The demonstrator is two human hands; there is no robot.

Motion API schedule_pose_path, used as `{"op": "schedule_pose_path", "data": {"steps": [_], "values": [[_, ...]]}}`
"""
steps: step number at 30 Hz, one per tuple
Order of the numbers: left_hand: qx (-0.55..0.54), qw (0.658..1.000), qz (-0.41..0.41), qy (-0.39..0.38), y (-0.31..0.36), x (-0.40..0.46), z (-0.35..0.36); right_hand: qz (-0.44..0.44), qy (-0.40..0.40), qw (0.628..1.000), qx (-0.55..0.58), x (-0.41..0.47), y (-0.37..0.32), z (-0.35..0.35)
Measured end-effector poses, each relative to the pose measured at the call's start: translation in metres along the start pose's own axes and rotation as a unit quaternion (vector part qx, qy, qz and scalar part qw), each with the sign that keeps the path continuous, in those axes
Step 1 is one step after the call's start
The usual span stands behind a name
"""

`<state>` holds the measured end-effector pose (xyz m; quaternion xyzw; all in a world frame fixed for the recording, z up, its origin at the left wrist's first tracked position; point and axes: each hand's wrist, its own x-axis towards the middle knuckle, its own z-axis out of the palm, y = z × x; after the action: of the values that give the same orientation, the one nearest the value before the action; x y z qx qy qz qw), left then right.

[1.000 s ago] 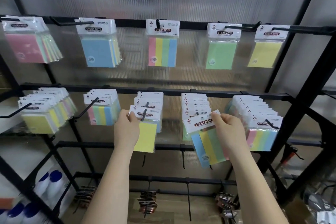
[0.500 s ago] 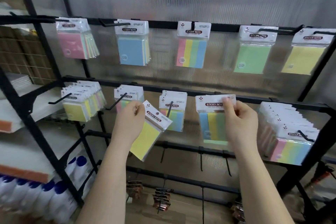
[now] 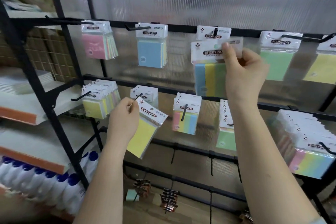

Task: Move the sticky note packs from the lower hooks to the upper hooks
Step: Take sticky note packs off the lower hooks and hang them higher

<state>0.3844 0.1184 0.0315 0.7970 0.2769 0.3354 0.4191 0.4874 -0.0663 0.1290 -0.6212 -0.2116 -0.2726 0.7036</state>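
My right hand (image 3: pixel 241 67) pinches the header card of a striped blue, yellow and green sticky note pack (image 3: pixel 209 76), raised just below the middle upper hook (image 3: pixel 215 31), which carries one pack. My left hand (image 3: pixel 123 118) grips a tilted yellow pack (image 3: pixel 143 132) by its top corner, next to a lower hook (image 3: pixel 138 97). The upper rail (image 3: pixel 181 24) carries pink, blue, green and yellow packs. The lower rail (image 3: pixel 163 88) holds several stacks of packs.
A black frame post (image 3: pixel 36 78) and white shelves with orange edges (image 3: pixel 27 158) stand on the left, with white bottles with blue caps (image 3: pixel 45 183) below. Empty short hooks (image 3: pixel 211 165) line the bottom rails. Small dark packs (image 3: pixel 169 200) hang near the floor.
My right hand has lifted the striped pack from the lower row up to the middle upper hook. My left hand still holds the yellow pack, tilted, beside a lower hook. The view swung left.
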Motion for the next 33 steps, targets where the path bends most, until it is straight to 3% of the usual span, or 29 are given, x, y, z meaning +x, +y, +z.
{"op": "schedule_pose_path", "data": {"steps": [5,23,33], "values": [[-0.003,1.000,0.003,0.004,0.000,0.004,-0.008,0.001,0.029,0.998,0.052,0.013,-0.013,0.015],[0.001,1.000,0.014,0.001,0.002,0.018,-0.010,0.045,0.063,0.997,0.011,0.037,0.009,0.034],[-0.008,1.000,0.023,0.016,0.004,0.026,-0.012,0.076,0.058,0.991,-0.093,0.074,0.040,0.047]]}}
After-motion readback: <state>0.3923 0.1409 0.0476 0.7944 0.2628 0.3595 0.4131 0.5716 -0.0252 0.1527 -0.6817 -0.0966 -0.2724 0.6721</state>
